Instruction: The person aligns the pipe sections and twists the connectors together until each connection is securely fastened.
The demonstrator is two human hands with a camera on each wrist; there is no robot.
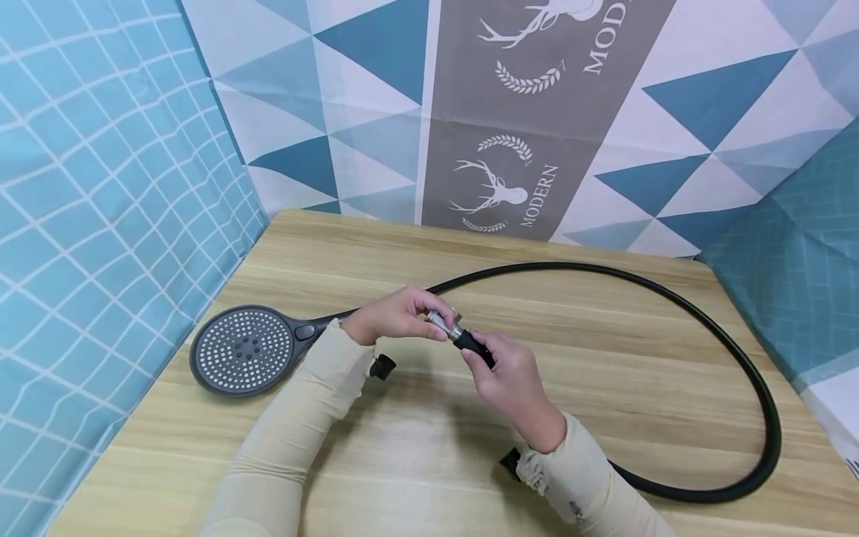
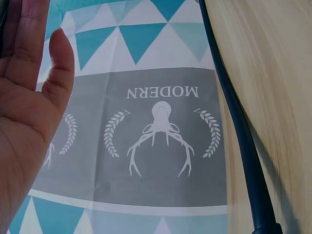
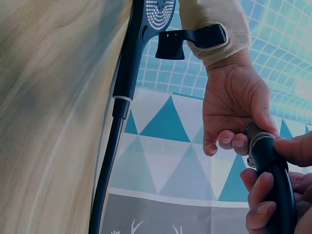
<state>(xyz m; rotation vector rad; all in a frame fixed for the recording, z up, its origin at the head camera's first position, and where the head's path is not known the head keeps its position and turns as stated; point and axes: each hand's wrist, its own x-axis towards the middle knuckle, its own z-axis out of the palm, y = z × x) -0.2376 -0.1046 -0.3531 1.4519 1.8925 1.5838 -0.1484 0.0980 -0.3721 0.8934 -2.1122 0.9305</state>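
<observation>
Over the wooden table, both hands meet at a silver metal fitting (image 1: 441, 322) on the end of a black shower hose (image 1: 590, 267). My left hand (image 1: 406, 313) pinches the fitting between thumb and fingers. Just below it, my right hand (image 1: 511, 369) grips the black end piece (image 3: 275, 180) of the hose. In the right wrist view, the right fingers wrap round that end piece while the left fingertips touch the fitting. A grey shower head (image 1: 244, 349) lies face up at the left, its handle joined to the hose's other end.
The hose loops across the right side of the wooden table (image 1: 416, 485). Tile-patterned blue cloth (image 1: 121, 186) rises on the left, and patterned cloth (image 1: 376, 97) hangs behind. A black wrist camera mount (image 3: 170, 45) sticks out from the left sleeve.
</observation>
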